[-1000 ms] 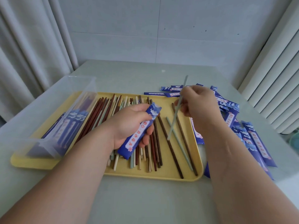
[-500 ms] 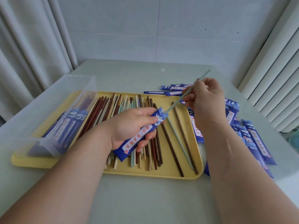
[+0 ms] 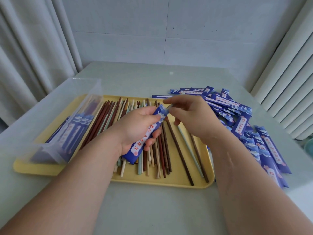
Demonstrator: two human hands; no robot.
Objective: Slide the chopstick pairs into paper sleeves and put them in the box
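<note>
Centrally, left hand (image 3: 135, 131) grasps a blue sleeve (image 3: 145, 138) over the yellow tray (image 3: 169, 181). Right hand (image 3: 191, 116) pinches a pale chopstick end (image 3: 169, 107) at the sleeve's mouth. Clear box (image 3: 50, 133), left of frame.

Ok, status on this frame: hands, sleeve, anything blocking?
Left hand gripping blue paper sleeve. Right hand pinching pale chopstick end at sleeve mouth. Box on yellow tray holds filled sleeves. No obstruction.

1. A pale grey-green bench (image 3: 152, 78) fills the view.
2. A yellow tray (image 3: 162, 181) lies on it.
3. Pale curtains (image 3: 30, 53) hang at left.
4. A grey wall (image 3: 169, 31) stands behind.
5. White slats (image 3: 288, 78) run at right.
</note>
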